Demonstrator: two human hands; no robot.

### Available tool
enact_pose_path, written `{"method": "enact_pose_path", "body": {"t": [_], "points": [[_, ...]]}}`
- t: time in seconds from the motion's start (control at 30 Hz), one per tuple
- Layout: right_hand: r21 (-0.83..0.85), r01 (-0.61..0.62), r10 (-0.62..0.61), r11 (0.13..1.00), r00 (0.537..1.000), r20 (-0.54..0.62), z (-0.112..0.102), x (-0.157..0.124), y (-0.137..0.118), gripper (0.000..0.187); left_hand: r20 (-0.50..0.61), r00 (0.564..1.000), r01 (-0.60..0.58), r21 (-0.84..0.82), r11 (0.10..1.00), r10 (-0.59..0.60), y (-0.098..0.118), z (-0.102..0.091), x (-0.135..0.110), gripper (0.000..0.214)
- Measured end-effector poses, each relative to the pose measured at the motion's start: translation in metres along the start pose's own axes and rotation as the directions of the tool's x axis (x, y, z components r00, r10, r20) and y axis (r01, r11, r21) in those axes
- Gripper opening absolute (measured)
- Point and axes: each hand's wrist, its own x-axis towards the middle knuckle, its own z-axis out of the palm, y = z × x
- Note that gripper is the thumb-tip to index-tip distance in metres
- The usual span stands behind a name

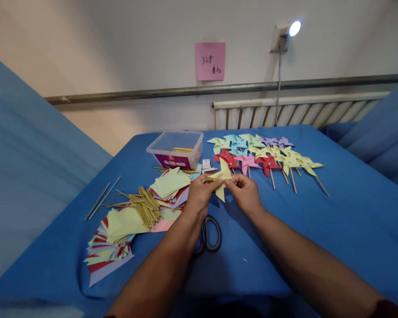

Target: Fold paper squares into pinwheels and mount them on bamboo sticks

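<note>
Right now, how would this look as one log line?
left hand: holding yellow pinwheel | right hand: pinching same pinwheel | scissors: on blue tablecloth

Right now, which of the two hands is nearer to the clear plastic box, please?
Left. The left hand is just in front of the clear plastic box, near its right end; the right hand is farther off to the right.

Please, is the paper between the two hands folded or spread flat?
Folded: the yellow paper has a pinwheel shape, with pointed blades standing out; the left hand and right hand pinch it near the middle.
</note>
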Motion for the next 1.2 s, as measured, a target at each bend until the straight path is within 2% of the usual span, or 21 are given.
{"method": "enact_pose_path", "body": {"t": [0.33,1.2], "points": [[-0.009,-0.013,0.013,1.0,1.0,0.0,-0.0006,-0.0003,-0.001,0.027,-0.007,1.0,0.019,0.0,1.0,-0.019,0.0001,0.0003,-0.0005,0.041],[-0.082,0.049,-0.048,0.995,0.999,0.025,-0.0038,0.0024,-0.0017,0.03,-0.011,1.0,0.018,0.034,0.999,-0.017,-0.001,-0.0001,0.0011,0.04]]}}
